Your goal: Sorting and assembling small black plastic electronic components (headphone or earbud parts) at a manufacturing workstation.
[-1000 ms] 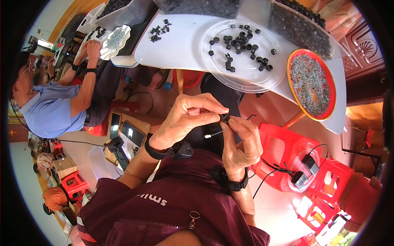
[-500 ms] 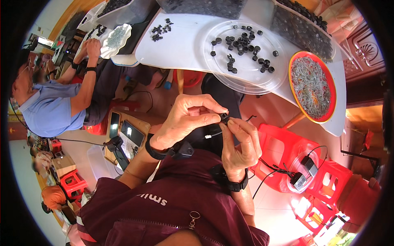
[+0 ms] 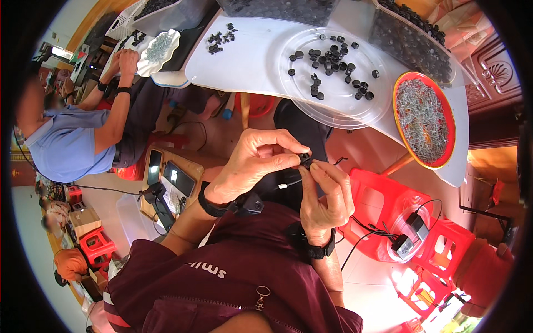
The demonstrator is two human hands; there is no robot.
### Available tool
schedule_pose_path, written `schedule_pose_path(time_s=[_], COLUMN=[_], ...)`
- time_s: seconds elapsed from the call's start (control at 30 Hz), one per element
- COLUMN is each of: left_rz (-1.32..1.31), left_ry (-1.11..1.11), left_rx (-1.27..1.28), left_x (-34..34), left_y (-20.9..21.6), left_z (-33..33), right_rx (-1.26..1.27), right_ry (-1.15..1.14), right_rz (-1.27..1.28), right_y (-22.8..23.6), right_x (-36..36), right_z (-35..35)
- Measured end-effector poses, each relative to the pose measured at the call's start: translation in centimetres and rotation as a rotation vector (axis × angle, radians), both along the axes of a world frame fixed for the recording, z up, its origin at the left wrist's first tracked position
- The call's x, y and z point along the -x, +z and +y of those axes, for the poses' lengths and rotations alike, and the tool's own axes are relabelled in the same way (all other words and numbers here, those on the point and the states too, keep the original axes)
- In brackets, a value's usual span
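Over my lap, my left hand [image 3: 261, 155] pinches a small black plastic part [image 3: 305, 160] between thumb and forefinger. From the other side my right hand [image 3: 328, 194] grips the same part with thumb and fingertips. The fingers cover most of it, so its exact shape is hard to make out. Beyond my hands, a clear round tray [image 3: 288, 91] on the white table [image 3: 244, 66] bears many loose black ring-shaped parts [image 3: 333, 58]. A red dish with a yellow rim [image 3: 397, 119] at the table's right edge holds a heap of thin silvery pins [image 3: 422, 116].
Smaller black pieces [image 3: 221, 39] lie at the table's far left. Bins of black parts [image 3: 411, 47] stand along the back. Red stools [image 3: 369, 194] with cables and adapters are on my right. A co-worker in a blue shirt [image 3: 72, 144] sits at left, by a white scalloped dish [image 3: 145, 67].
My hands hold nearly the same pose on the black part. The whole view has shifted slightly, and the co-worker's head has moved a little.
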State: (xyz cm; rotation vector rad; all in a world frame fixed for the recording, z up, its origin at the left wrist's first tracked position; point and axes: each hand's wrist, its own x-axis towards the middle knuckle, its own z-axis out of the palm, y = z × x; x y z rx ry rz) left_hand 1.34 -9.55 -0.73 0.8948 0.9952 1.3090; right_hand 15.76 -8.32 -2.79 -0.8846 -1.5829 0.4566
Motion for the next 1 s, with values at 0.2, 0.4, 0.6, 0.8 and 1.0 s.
schedule_pose_path(time_s=[0.2, 0.4, 0.6, 0.8, 1.0], left_rz=[-0.019, 0.036, 0.087, 0.194, 0.229], left_ry=[-0.010, -0.017, -0.031, -0.125, -0.183], left_rx=[-0.033, -0.068, -0.099, -0.082, 0.013], left_x=[0.2, 0.2, 0.5, 1.4, 1.9], left_y=[-0.8, -0.4, -0.6, 0.3, 0.3], left_z=[0.1, 0.3, 0.4, 0.7, 1.0], right_rx=[-0.006, -0.013, -0.008, 0.063, 0.136], right_ry=[0.023, 0.009, 0.055, 0.097, 0.193], right_rz=[0.006, -0.028, -0.057, -0.067, -0.080], right_y=[-0.2, 0.1, -0.2, 0.1, 0.1], right_x=[0.1, 0.0, -0.1, -0.3, -0.5], right_z=[0.1, 0.1, 0.5, 0.5, 1.2])
